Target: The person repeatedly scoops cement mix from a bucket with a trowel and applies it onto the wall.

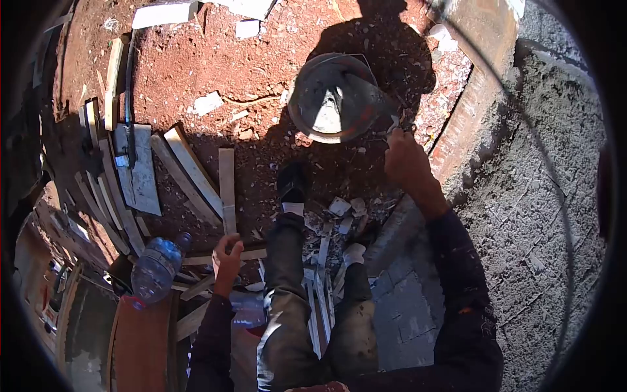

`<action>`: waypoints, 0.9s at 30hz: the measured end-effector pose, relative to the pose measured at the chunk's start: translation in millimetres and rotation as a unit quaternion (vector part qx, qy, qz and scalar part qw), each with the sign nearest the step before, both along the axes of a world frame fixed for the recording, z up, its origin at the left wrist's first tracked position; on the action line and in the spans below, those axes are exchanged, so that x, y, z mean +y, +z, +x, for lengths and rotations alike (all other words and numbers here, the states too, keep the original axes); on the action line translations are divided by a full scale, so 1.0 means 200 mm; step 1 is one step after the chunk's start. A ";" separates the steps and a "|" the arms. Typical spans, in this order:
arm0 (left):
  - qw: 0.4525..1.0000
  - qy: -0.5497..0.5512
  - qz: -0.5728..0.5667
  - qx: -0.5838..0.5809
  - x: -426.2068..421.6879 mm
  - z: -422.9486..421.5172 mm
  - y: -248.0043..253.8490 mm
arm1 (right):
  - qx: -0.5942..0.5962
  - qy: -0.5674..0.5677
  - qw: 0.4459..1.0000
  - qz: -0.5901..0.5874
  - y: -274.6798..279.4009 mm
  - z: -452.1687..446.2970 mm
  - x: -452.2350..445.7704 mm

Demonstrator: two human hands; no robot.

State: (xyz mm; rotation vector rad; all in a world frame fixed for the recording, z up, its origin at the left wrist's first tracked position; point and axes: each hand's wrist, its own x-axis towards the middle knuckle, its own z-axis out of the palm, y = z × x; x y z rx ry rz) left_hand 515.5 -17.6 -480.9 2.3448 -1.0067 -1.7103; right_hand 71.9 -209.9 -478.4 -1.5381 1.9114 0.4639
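Note:
My right hand (406,160) is closed round the handle of a trowel (373,95), whose blade reaches over the rim and into a round bucket (300,121). Inside the bucket is grey, wet-looking material, brightly lit in one patch. A thin wire handle lies by the bucket's upper rim. My left hand (226,261) hangs low beside my left leg, fingers loosely curled with a gap to the thumb, and nothing shows in it. Close to it are the end of a wooden board (226,189) and a large clear plastic bottle (155,269).
Rough grey mortar (535,215) covers the surface on the right, beyond a curved edge (467,124). Wooden strips (189,163) and a flat board (138,170) lie on reddish soil at left. Broken chunks (339,207) sit near my feet. A dark cable crosses the right side.

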 end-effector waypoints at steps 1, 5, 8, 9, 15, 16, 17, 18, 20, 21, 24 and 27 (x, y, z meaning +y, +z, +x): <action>0.998 -0.041 -0.048 0.017 -0.23 -0.11 -0.12 | 0.005 0.052 0.998 0.023 0.03 -0.01 -0.12; 0.986 -0.101 -0.124 0.047 -0.99 -0.54 -0.73 | -0.060 0.328 0.935 0.118 -0.46 -0.21 -0.37; 0.904 -0.207 -0.373 0.001 -1.33 -0.80 -1.01 | -0.154 0.024 0.987 0.032 -0.66 0.00 -0.17; 0.944 -0.158 -0.284 0.058 -1.37 -0.87 -0.94 | -0.156 0.018 0.987 0.042 -0.67 0.08 -0.12; 0.968 0.046 -0.151 0.197 -1.34 -0.96 -0.89 | -0.551 -0.662 0.459 0.219 -0.69 0.39 -0.15; 0.975 0.023 -0.143 0.166 -1.32 -0.96 -0.89 | -0.547 -0.667 0.454 0.224 -0.68 0.38 -0.12; 0.978 0.000 -0.154 0.141 -1.32 -0.96 -0.89 | -0.610 -0.715 0.259 0.222 -0.65 0.36 -0.09; 0.979 -0.022 -0.168 0.113 -1.32 -0.96 -0.92 | -0.646 -0.731 0.054 0.212 -0.61 0.35 -0.09; 0.981 -0.011 -0.154 0.116 -1.33 -0.95 -0.92 | -0.669 -0.716 -0.021 0.199 -0.52 0.30 -0.05; 0.982 -0.006 -0.143 0.121 -1.33 -0.95 -0.92 | -0.652 -0.727 -0.110 0.188 -0.42 0.27 -0.08; 0.983 -0.019 -0.142 0.117 -1.33 -0.94 -0.96 | -0.625 -0.728 -0.225 0.173 -0.38 0.12 -0.18; 0.975 -0.017 -0.190 0.112 -1.32 -0.96 -0.96 | -0.640 -0.716 -0.230 0.158 -0.65 -0.03 -0.35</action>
